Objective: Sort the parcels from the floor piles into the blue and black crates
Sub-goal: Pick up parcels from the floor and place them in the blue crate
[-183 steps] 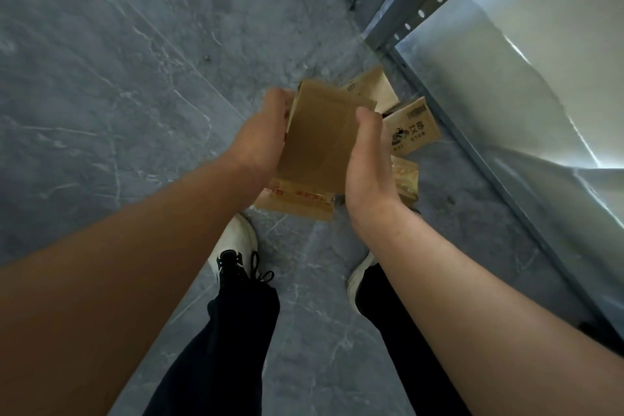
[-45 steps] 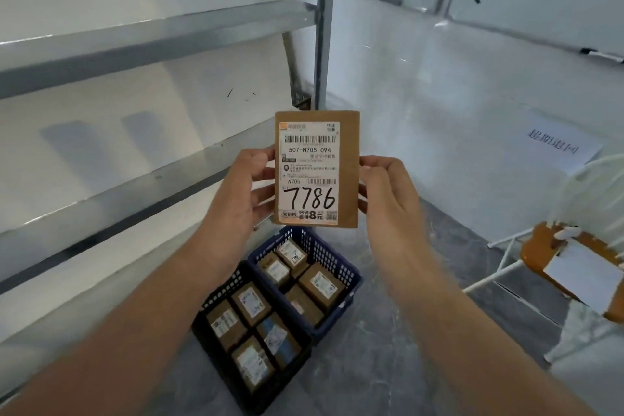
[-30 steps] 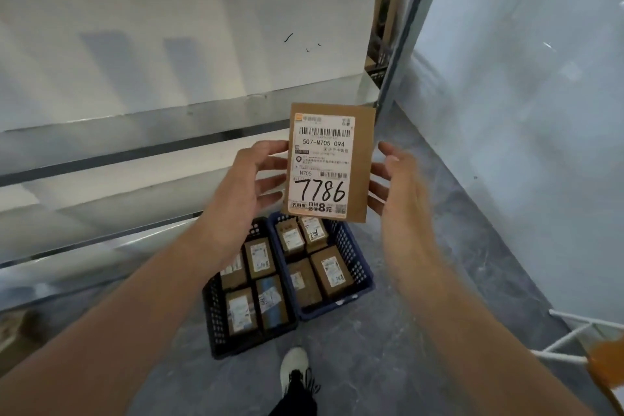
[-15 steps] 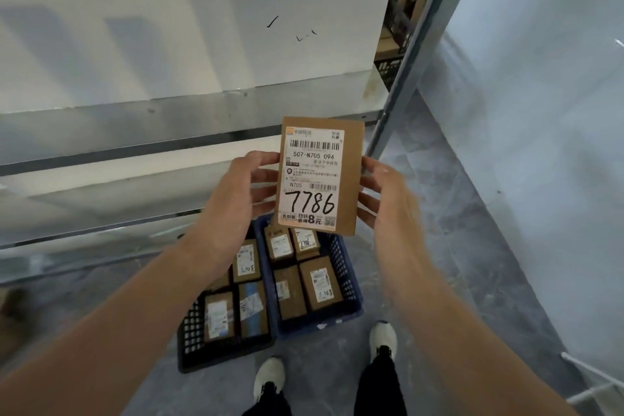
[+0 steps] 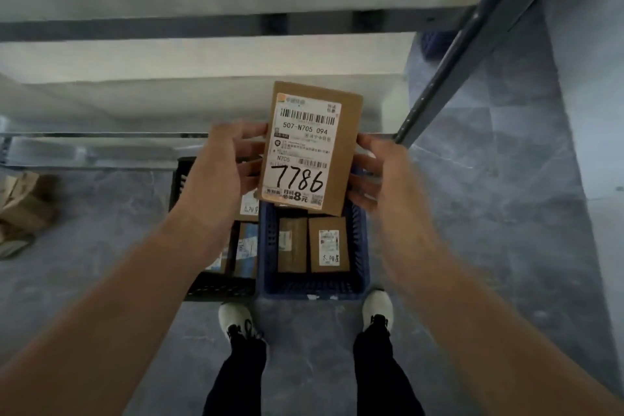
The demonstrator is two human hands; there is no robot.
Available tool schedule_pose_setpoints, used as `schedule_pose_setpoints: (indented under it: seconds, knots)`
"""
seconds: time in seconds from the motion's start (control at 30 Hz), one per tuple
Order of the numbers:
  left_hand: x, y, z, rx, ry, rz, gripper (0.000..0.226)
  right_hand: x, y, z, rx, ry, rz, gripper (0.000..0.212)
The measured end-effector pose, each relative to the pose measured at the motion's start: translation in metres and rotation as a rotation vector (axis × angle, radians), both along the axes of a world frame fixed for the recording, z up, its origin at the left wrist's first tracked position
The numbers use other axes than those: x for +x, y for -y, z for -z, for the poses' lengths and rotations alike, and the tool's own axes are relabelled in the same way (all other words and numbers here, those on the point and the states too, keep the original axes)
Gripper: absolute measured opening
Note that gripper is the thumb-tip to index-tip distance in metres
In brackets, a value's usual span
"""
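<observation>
A grey marbled floor (image 5: 506, 246) fills the lower part of the view. Metal shelving (image 5: 202, 24) runs across the top, with a dark perforated upright (image 5: 472, 54) slanting down at the right. Two white shoes (image 5: 236, 317) (black trouser legs (image 5: 236, 378) above them) stand near the bottom edge.

I think this is a store room for parcels. At 12 o'clock I see a big metal rack (image 5: 209, 25) with a grey post (image 5: 472, 54) at 1 o'clock. The floor (image 5: 506, 230) is grey stone. Near the middle sit a blue crate (image 5: 312, 290) and a black crate (image 5: 219, 287), side by side, with brown boxes (image 5: 327, 245) with labels inside. More boxes lie in a pile (image 5: 23, 203) at 9 o'clock.
</observation>
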State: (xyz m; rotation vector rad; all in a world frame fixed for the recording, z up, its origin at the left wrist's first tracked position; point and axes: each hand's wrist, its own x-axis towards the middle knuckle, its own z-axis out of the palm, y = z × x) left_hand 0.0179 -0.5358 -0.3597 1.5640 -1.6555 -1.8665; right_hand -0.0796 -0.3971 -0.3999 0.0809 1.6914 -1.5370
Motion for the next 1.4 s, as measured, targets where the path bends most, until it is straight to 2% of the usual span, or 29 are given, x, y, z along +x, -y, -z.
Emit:
schedule_pose_setpoints:
  seconds: [0.37,0.53,0.83,1.1,1.2,1.3,1.4]
  knots:
    - [0.048,0.022,0.223,0.151,0.020,-0.011,0.041,0.040,0.021,0.199,0.172,0.077,0.039,0.039]
    - [0.069,0.031,0.320,0.105,0.107,0.033,0.041,0.070,0.032,0.284,0.255,0.127,0.044,0.053]
    - [0.087,0.036,0.465,0.224,0.242,0.086,0.038,0.090,0.029,0.426,0.365,0.252,-0.064,0.039]
    - [0.099,0.009,0.540,0.251,0.299,0.018,0.043,0.111,0.028,0.517,0.410,0.278,-0.085,0.042]
    - [0.104,-0.002,0.552,0.224,0.334,-0.003,0.046,0.121,0.033,0.537,0.411,0.279,-0.099,0.043]
    - [0.107,-0.006,0.561,0.200,0.346,-0.044,0.061,0.129,0.039,0.548,0.393,0.270,-0.129,0.039]
    - [0.111,-0.008,0.570,0.209,0.365,-0.077,0.059,0.135,0.042,0.555,0.392,0.268,-0.146,0.036]
